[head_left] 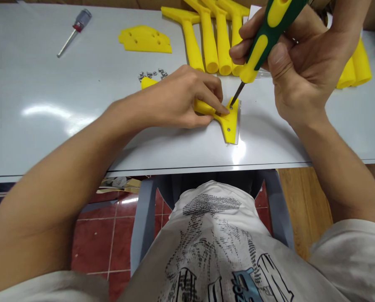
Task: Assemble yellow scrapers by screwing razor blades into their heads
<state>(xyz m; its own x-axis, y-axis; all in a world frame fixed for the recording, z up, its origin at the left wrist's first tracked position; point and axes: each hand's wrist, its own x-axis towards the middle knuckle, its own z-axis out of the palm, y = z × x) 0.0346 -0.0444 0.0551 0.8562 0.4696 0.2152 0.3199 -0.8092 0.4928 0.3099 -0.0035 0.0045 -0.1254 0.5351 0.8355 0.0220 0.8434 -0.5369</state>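
Observation:
Flat on the white table lies a yellow scraper (229, 121) with a metal blade along its right edge. My left hand (187, 98) is closed around its handle, one finger pressed near the head. My right hand (300, 71) grips a green and yellow screwdriver (259, 46), tilted, its tip on the upper screw (231, 107) in the scraper head. A second screw (228, 130) sits lower in the head. Small loose screws (152, 74) are scattered just beyond my left wrist.
Several yellow scraper handles (209, 40) stand in a row at the back, and more yellow handles (362, 67) are at the right. A yellow plate with holes (146, 39) and a clear-handled screwdriver (75, 31) rest farther left. The table's front edge (174, 171) runs before my lap.

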